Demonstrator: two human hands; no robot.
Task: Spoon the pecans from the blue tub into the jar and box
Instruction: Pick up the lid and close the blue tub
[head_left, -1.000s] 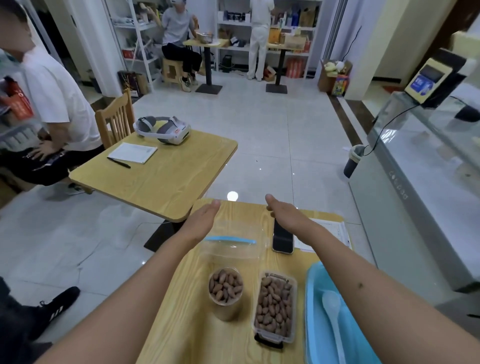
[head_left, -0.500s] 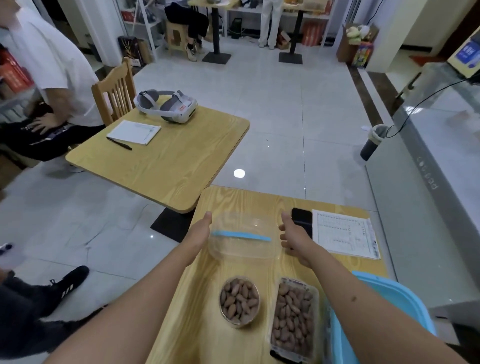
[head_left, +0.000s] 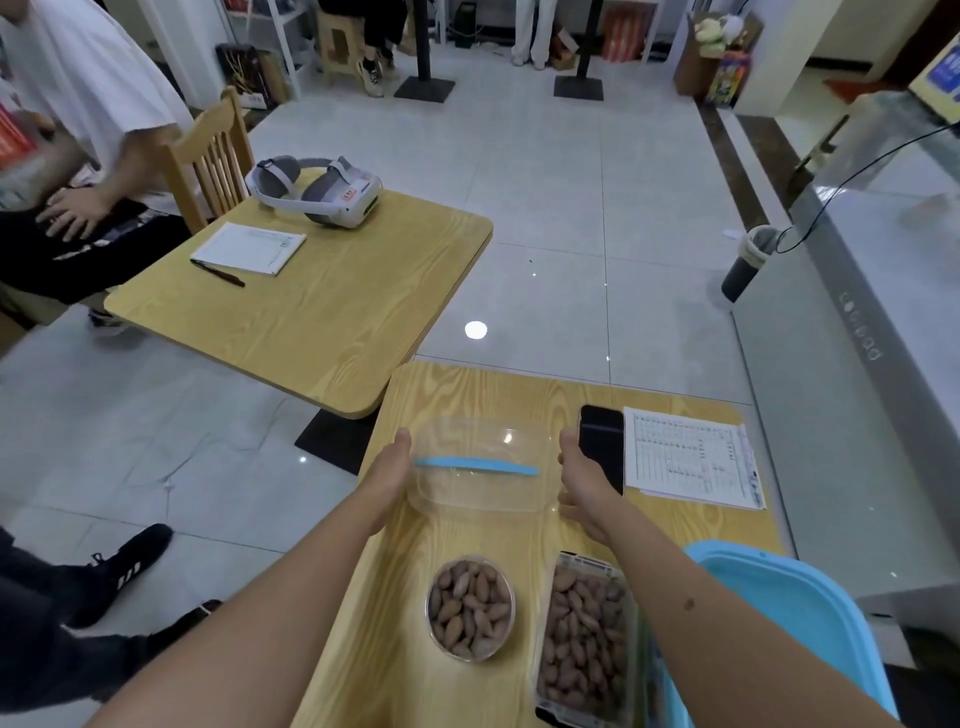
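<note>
A round clear jar (head_left: 470, 605) and a rectangular clear box (head_left: 584, 639), both holding pecans, stand near the front of the wooden table (head_left: 467, 384). The blue tub (head_left: 789, 608) is at the right front, its inside hidden by my right arm. Further back lies an empty clear container (head_left: 478, 488) with a blue strip across it. My left hand (head_left: 387, 478) lies flat against its left side, thumb up. On the container's right side my right hand (head_left: 582, 483) grips it with curled fingers.
A black phone (head_left: 602, 441) and a printed sheet (head_left: 691, 457) lie at the table's back right. A second table (head_left: 311, 312) with a headset, notepad and pen stands to the left. A person sits beside it. A glass counter runs along the right.
Both hands came back from the table's far edge to the sides of the clear container. The right hand's fingers curled. The view tilted downward.
</note>
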